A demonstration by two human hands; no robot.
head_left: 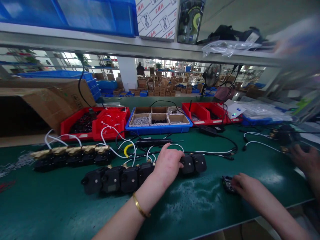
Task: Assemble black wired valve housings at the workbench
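Head view, forward-down over near green bench (pixel 62 206)

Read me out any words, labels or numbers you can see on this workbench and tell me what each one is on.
White carton on the shelf: red characters beside figure drawings, too blurred to read.
White card by the right red bin: two blue dots, no legible text.
Cardboard box at left: faint print, unreadable.
Black parts under the left hand and right hand: no readable text.

We can make out little writing here. At about twelve o'clock, on the shelf above the bench, a white box (pixel 157 16) carries red characters beside small printed figures, too blurred for us to read. We find no legible labels, brands or numbers on the bins, parts or cardboard.
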